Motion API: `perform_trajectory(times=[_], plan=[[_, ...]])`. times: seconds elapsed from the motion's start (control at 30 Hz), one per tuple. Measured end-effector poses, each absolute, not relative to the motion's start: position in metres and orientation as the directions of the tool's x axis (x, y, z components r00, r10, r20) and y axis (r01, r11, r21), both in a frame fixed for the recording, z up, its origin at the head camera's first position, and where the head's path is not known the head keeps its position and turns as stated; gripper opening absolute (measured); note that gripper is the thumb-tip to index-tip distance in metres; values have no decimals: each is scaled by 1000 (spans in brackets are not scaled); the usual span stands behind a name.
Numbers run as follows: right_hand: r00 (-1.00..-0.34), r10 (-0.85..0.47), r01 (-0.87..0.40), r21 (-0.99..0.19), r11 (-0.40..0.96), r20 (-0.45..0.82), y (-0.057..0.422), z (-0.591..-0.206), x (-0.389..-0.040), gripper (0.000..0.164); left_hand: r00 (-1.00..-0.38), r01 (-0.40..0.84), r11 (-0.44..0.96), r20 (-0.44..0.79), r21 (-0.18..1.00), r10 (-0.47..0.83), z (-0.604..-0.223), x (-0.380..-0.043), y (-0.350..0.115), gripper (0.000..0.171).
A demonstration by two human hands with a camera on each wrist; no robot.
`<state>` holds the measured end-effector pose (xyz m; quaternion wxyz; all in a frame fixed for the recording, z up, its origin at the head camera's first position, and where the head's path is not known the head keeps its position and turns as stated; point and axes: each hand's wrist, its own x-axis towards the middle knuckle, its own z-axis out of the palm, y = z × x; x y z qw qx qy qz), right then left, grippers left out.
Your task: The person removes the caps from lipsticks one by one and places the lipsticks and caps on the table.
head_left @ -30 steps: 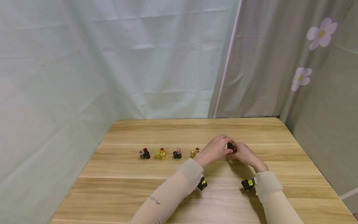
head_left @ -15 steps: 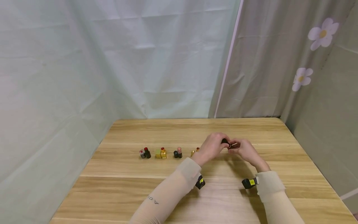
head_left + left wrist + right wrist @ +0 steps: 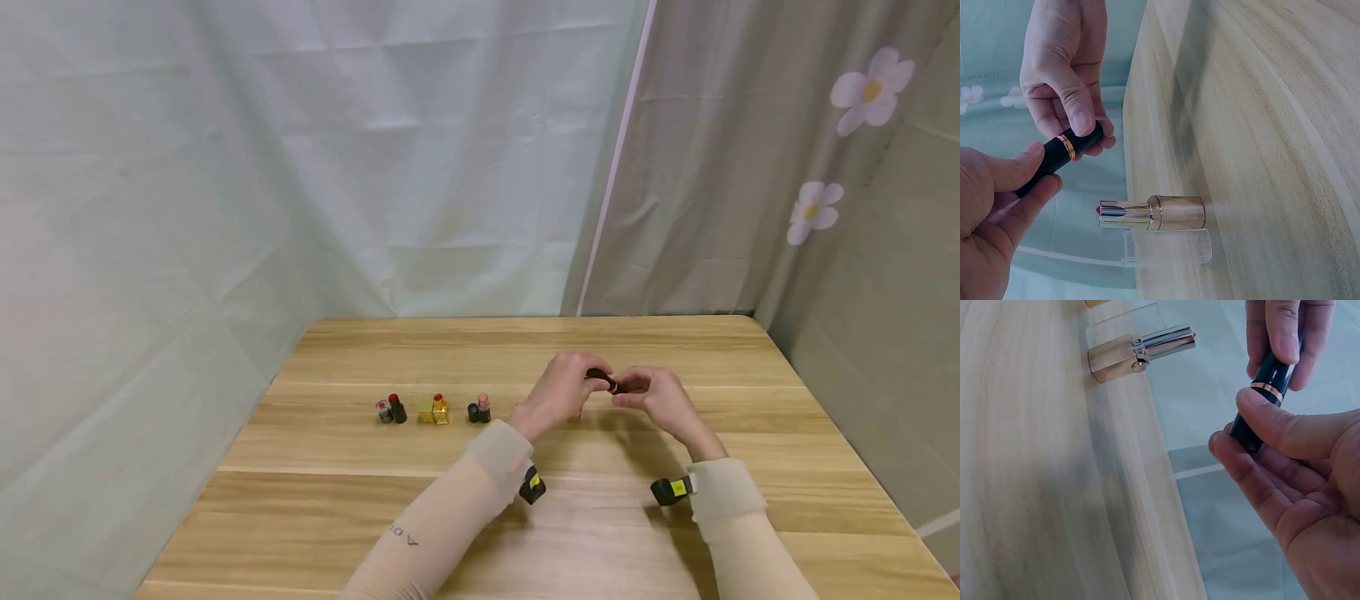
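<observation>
A black lipstick tube [image 3: 1054,156] with a gold ring round its middle is held tilted above the table between both hands. My left hand [image 3: 558,390] pinches one end of it between thumb and fingers. The other end is pinched by my right hand [image 3: 663,404], as the right wrist view also shows. No lipstick colour shows on the tube. Near the hands, a gold lipstick [image 3: 1179,212] with a silver neck and red tip stands on the table, a clear cap [image 3: 1169,248] beside it.
Left of my hands, open lipsticks stand in a row on the wooden table [image 3: 315,517]: a black one with a red tip [image 3: 397,409], a gold one [image 3: 441,410] and a pink one [image 3: 483,408]. Their caps stand alongside. Curtains [image 3: 450,167] hang behind the table.
Both hands have risen slightly, the left also shifting left. The black tube has gone from near upright to tilted. My left hand now covers the small gold lipstick and cap seen earlier.
</observation>
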<state>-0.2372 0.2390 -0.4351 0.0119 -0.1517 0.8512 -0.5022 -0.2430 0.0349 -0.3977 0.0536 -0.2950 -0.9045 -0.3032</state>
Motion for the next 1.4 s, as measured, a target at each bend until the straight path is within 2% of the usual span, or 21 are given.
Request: perform_trajectory(times=[0.3, 0.67, 1.03, 1.4], plan=[[-955, -241, -272, -827, 492, 170, 233, -432, -237, 22, -828, 555, 661, 261, 505, 496, -396, -242, 36, 20], [-948, -261, -299, -791, 534, 182, 232, -433, -239, 19, -839, 531, 641, 240, 554, 488, -393, -241, 35, 18], [-956, -246, -275, -786, 554, 161, 230, -431, -240, 18, -868, 491, 682, 236, 542, 438, -393, -237, 38, 18], [-946, -267, -306, -782, 542, 186, 232, -432, -238, 17, -840, 529, 641, 238, 556, 487, -392, -240, 32, 18]])
